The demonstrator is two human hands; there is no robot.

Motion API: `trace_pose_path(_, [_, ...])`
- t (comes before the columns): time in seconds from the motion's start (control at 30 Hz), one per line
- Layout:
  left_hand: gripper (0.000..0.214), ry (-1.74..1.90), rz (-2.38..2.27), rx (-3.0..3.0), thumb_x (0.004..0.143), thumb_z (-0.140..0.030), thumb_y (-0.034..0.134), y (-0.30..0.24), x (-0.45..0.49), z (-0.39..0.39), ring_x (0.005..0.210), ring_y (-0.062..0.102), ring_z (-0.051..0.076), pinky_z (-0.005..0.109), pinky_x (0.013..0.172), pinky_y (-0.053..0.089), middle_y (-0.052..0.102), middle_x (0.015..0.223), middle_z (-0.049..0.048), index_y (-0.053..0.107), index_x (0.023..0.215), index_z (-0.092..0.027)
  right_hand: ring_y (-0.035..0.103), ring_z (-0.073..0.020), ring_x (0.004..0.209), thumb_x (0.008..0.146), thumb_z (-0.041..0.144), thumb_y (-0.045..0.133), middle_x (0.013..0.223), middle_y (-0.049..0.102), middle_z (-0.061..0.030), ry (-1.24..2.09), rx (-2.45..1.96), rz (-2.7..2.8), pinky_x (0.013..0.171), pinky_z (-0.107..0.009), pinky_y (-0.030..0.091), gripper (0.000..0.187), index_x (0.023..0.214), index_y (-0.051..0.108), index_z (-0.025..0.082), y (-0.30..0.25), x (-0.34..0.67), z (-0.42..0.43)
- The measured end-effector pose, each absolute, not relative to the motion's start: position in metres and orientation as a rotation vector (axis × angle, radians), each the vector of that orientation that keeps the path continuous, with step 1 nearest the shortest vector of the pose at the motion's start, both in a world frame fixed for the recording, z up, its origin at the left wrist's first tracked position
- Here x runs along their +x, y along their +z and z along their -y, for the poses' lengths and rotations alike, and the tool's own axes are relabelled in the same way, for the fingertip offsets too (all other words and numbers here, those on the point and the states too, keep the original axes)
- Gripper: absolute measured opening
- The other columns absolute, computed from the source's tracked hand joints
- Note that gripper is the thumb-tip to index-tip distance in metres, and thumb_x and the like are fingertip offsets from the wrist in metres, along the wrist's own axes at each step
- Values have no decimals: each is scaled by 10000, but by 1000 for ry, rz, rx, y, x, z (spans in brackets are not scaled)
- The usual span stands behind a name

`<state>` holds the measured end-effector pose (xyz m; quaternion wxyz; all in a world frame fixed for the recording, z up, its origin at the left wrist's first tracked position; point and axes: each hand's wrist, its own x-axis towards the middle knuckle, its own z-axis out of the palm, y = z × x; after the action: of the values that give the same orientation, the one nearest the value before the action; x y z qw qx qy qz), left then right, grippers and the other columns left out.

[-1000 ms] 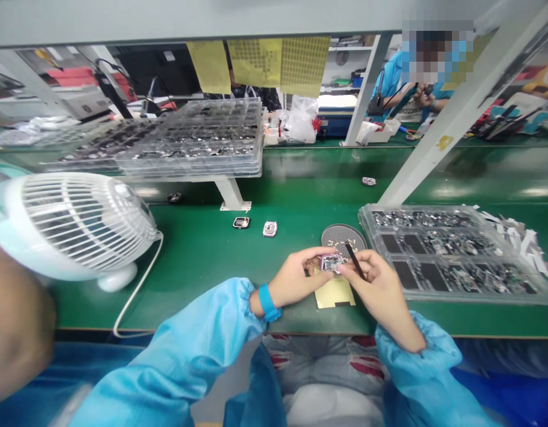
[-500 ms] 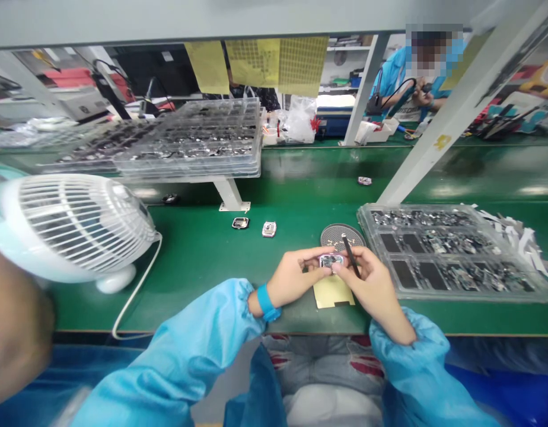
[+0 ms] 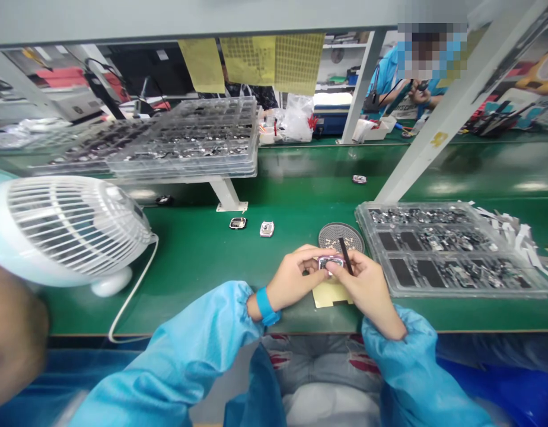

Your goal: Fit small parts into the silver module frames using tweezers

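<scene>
My left hand [image 3: 292, 277] is closed on the edge of a small smartwatch case [image 3: 324, 261] with a pinkish-purple rim and its inside showing. My right hand [image 3: 366, 286] holds a slim black stick-like tool [image 3: 345, 254], pointing up and away, while its thumb presses on the watch case. The tool's exact kind does not show. Under the hands lies a yellow pad [image 3: 322, 296]. Just behind them is a round grey perforated dish [image 3: 338, 228] with tiny pale parts. Two open watch cases, one black [image 3: 238, 223] and one silvery [image 3: 267, 229], lie to the left.
A white fan [image 3: 73, 231] and its cable occupy the left. Clear compartment trays [image 3: 401, 292] of small parts stand at right; more trays [image 3: 251, 169] sit on a raised shelf. A slanted post [image 3: 416, 160] rises at right. Behind it, a person [image 3: 383, 77] in blue works.
My right thumb has shifted slightly left over the watch case, and the black tool stands more upright. The whole view has drifted a little. Both hands keep their hold.
</scene>
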<state>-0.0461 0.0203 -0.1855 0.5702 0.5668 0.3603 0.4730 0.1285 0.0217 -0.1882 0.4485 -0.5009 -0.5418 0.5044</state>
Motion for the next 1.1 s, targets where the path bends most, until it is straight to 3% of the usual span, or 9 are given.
trace_pose_path(0.23, [379,1075,-1066,1478,819,-148,663,-179,-44,-17,765,564,121,246,719,488,679,1045,77,728,1191,-181,606,-177,696,755,472,792,777,686,-44,1164,-1262,1420,602,-265,463,342,851,648,177,-190,127,-22])
trace_pose_path(0.43, [327,1106,-1124,1553,821,-152,661,-175,-43,-12,689,496,110,224,638,431,661,853,50,761,1133,-155,621,-190,772,788,398,781,832,684,-42,1056,-1286,1496,709,-293,480,272,866,642,178,-196,128,-17])
trace_pose_path(0.57, [294,1122,-1103,1494,815,-148,666,-177,-42,-13,747,549,120,228,668,439,699,933,63,764,1093,-155,619,-177,736,803,391,771,806,682,-32,1044,-1282,1496,672,-281,480,251,866,654,179,-199,128,-18])
trace_pose_path(0.73, [254,1076,-1120,1392,807,-178,676,-184,-42,-16,709,577,114,217,632,430,680,834,41,671,1054,-122,658,-206,883,786,406,787,1004,691,-64,876,-1244,1620,736,-300,523,355,1061,688,204,-195,135,-25])
trace_pose_path(0.9, [218,1084,-1197,1587,799,-127,621,-184,-44,-16,776,618,124,222,665,446,701,887,26,664,1011,-160,633,-190,907,923,312,649,950,648,-61,649,-1062,1839,806,-325,517,103,929,688,217,-180,143,-30])
trace_pose_path(1.1, [229,1089,-1222,1640,808,-146,628,-185,-45,-16,781,622,126,229,664,446,706,896,15,672,1030,-179,627,-198,906,896,285,695,951,628,-66,526,-984,1949,781,-337,532,93,966,673,228,-177,147,-31])
